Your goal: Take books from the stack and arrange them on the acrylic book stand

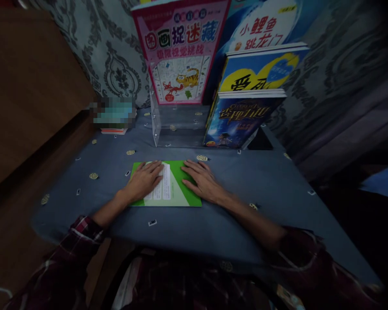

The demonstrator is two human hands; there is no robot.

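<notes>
Plainly, both of my hands lie palm down with nothing clasped. The left hand (pixel 145 178) rests spread over the left part of a thin green book (pixel 175 191), its fingers reaching toward the far edge. The right hand (pixel 201 180) covers the right part, fingers slightly parted and pointing inward, the wrist side extending past the book's right edge. Neither hand grips; contact is from above only.

The book lies flat on the blue-grey tablecloth (pixel 226 224), between my forearms and a clear stand (pixel 179 137). Its face shows pale panels of print, too small to read. The cloth carries pineapple motifs and small labels.

Beyond the book, a pink picture book (pixel 185 43) stands upright at the stand's left side. To its right stand a dark blue book (pixel 242 122), a yellow-and-blue book (pixel 261 71) behind it, and a taller blue book (pixel 261 28) at the back. Far left on the cloth sits a small stack (pixel 114 114), its upper portion blurred.
</notes>
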